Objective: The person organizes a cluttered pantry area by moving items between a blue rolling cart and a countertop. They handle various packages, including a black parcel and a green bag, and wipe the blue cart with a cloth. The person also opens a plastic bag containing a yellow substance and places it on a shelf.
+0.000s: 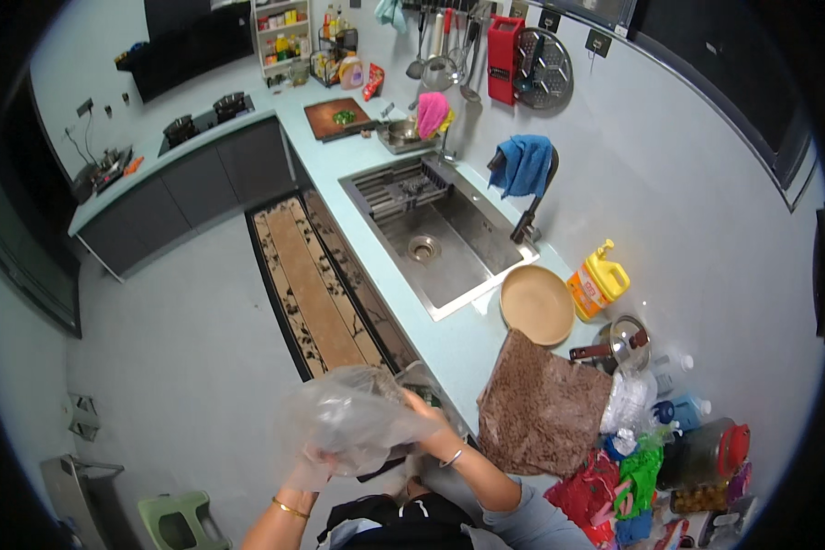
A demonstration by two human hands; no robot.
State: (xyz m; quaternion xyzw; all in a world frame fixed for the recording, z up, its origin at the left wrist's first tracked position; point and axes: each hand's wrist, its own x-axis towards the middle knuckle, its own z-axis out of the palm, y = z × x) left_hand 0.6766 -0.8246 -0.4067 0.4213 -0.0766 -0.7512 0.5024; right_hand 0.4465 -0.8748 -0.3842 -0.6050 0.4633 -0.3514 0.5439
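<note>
Low in the frame, just left of centre, both hands hold a crumpled clear plastic bag (353, 420) in the air beside the pale blue countertop (449, 344). The left hand (310, 470) sits under the bag's lower left corner, its fingers closed into the film and seen only hazily through it. The right hand (428, 423) grips the bag's right side, fingers curled on the plastic, a bangle at the wrist. Something dark shows through the bag's lower part, but what it is cannot be told. Just right of the hands, on the counter, lies a large brown speckled packet (541, 408), tilted. Above it stands a round tan bowl (537, 303), with a yellow detergent bottle (600, 282) just beside it to the right and a small pot with a glass lid (623, 344) below that. A cluster of red and green bags (614, 481) and a dark jar with a red lid (706, 451) fill the lower right. The steel sink (440, 240) sits mid-frame, a blue cloth (525, 163) draped over its tap. At the upper centre a wooden cutting board (337, 118) carries chopped greens. A patterned brown runner mat (316, 284) lies on the floor along the counter.
</note>
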